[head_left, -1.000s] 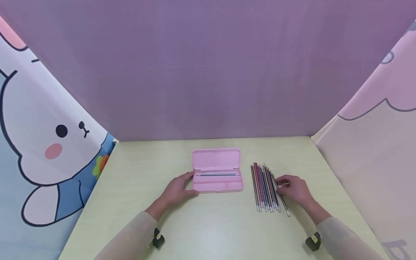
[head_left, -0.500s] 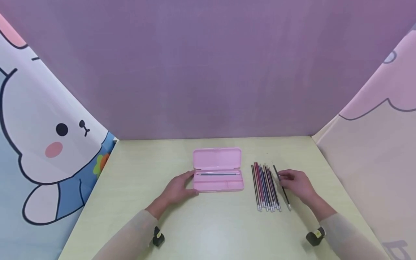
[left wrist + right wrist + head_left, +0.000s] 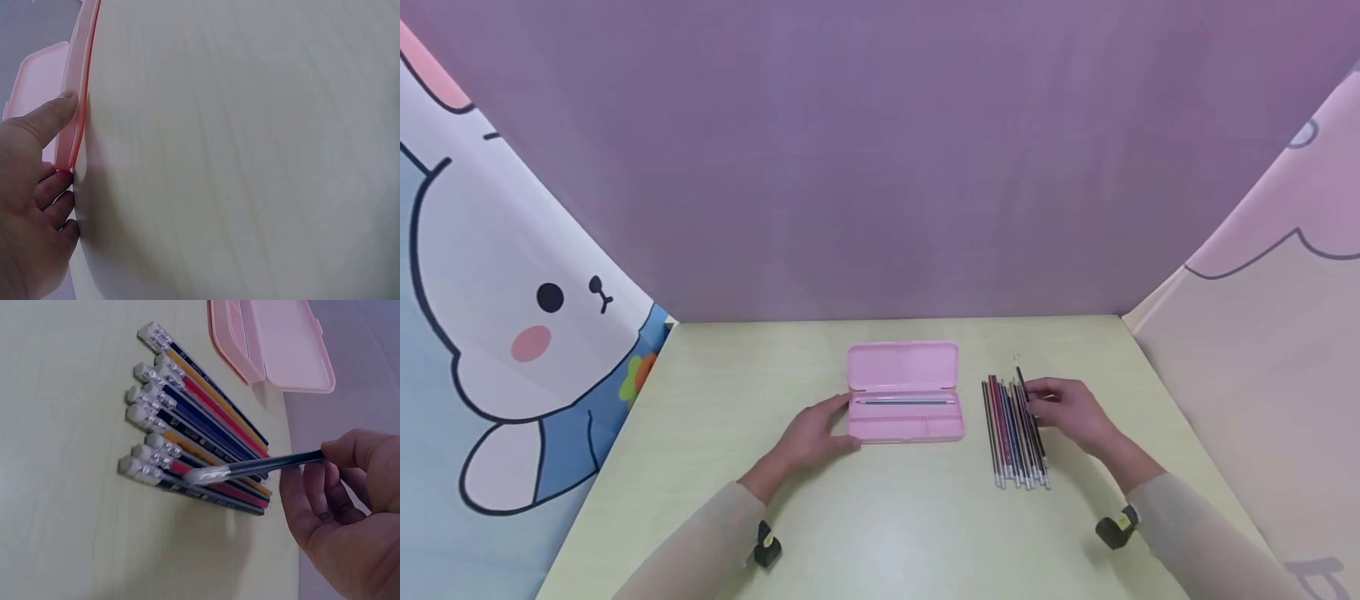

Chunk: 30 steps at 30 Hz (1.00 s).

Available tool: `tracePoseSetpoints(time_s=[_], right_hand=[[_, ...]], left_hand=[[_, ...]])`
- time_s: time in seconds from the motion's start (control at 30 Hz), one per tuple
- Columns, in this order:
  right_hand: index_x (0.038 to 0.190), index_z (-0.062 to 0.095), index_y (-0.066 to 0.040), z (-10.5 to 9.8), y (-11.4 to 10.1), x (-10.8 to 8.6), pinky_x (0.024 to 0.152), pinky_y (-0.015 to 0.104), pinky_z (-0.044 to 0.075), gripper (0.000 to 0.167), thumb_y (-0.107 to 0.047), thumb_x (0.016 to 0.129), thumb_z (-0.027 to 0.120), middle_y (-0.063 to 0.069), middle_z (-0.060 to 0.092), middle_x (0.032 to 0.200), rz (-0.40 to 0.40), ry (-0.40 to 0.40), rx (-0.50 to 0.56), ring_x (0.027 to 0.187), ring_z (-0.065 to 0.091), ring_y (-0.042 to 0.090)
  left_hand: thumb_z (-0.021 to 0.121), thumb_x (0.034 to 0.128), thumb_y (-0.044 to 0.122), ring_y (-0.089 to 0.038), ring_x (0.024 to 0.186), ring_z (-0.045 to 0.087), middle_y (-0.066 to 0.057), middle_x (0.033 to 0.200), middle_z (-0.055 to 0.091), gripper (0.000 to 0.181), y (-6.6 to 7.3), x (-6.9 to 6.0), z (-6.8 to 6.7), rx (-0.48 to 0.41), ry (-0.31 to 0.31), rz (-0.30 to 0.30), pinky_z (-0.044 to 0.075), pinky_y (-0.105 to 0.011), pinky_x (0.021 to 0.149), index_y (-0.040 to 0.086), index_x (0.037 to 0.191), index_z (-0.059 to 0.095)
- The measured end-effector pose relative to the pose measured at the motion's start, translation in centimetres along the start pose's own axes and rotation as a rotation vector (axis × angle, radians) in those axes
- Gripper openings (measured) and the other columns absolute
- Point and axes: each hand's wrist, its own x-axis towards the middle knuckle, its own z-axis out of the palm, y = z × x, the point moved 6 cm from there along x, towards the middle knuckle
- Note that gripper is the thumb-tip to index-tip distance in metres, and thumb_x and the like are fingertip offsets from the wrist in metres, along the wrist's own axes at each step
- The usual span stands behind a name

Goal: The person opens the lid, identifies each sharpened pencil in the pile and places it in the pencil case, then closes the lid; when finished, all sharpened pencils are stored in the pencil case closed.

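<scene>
A pink pencil case [image 3: 887, 429] lies with its lid raised, a single pencil [image 3: 902, 402] in its rear compartment. My left hand [image 3: 811, 435] holds the case's left end, thumb [image 3: 57, 115] against the front wall and fingers round the side. Between thumb and fingertips, my right hand [image 3: 1075, 412] pinches a dark pencil [image 3: 269, 464] near its point end. This pencil is lifted over the right side of a row of pencils [image 3: 219, 428], eraser end toward the person. Several dark, red, blue and yellow pencils make up that row, right of the case.
The light wooden table [image 3: 895, 533] meets a purple panel [image 3: 895, 167] at the back. A rabbit-printed panel [image 3: 497, 292] stands on the left and a pink and cream panel [image 3: 1270, 350] on the right. Small cameras sit on both wrists.
My right hand drew the dark pencil rightward from the row, then lifted it and moved back left above the row. The left hand stays on the pencil case.
</scene>
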Motion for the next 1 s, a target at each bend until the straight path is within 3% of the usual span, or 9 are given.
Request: tracePoseSetpoints(time_s=[0.2, 0.4, 0.57, 0.73, 1.0], right_hand=[[0.133, 0.059, 0.012, 0.5, -1.3, 1.1, 0.082, 0.043, 0.065, 0.039, -0.002, 0.097, 0.065, 0.036, 0.063, 0.125, -0.023, -0.018, -0.080, 0.105, 0.070, 0.038], [0.128, 0.069, -0.002, 1.8, -3.1, 2.4, 0.076, 0.033, 0.063, 0.033, -0.011, 0.096, 0.071, 0.019, 0.073, 0.114, -0.042, -0.076, -0.230, 0.099, 0.069, 0.024], [0.121, 0.073, -0.002, 3.7, -4.9, 3.7, 0.079, 0.025, 0.058, 0.027, -0.009, 0.095, 0.071, 0.016, 0.075, 0.111, -0.102, -0.116, -0.289, 0.098, 0.068, 0.021], [0.115, 0.077, -0.006, 6.0, -5.2, 5.7, 0.080, 0.027, 0.058, 0.021, -0.007, 0.095, 0.071, 0.015, 0.076, 0.110, -0.162, -0.188, -0.302, 0.093, 0.067, 0.017], [0.112, 0.080, -0.015, 9.6, -5.5, 7.6, 0.085, 0.030, 0.058, 0.021, -0.006, 0.095, 0.072, 0.000, 0.077, 0.108, -0.176, -0.282, -0.352, 0.097, 0.066, 0.014]], left_hand=[[0.084, 0.0821, 0.045, -0.035, 0.147, 0.043, -0.010, 0.158, 0.048, 0.091, 0.0, -0.1, 0.0, -0.002, 0.002, -0.010, 0.035, -0.054, 0.122, 0.016, 0.158, 0.042], [0.084, 0.0828, 0.044, -0.034, 0.147, 0.043, -0.009, 0.158, 0.048, 0.090, -0.1, -0.1, 0.1, -0.001, 0.003, -0.008, 0.036, -0.054, 0.121, 0.016, 0.158, 0.042], [0.083, 0.0830, 0.044, -0.033, 0.147, 0.043, -0.008, 0.158, 0.048, 0.090, 0.0, 0.0, 0.0, 0.006, -0.005, -0.009, 0.036, -0.053, 0.121, 0.016, 0.158, 0.041], [0.084, 0.0829, 0.043, -0.032, 0.147, 0.043, -0.008, 0.158, 0.048, 0.090, 0.0, 0.0, 0.0, -0.004, -0.008, -0.011, 0.037, -0.053, 0.121, 0.017, 0.158, 0.041], [0.084, 0.0833, 0.041, -0.033, 0.146, 0.044, -0.008, 0.158, 0.049, 0.090, 0.1, 0.1, 0.0, -0.002, 0.002, 0.018, 0.037, -0.053, 0.121, 0.015, 0.158, 0.041]])
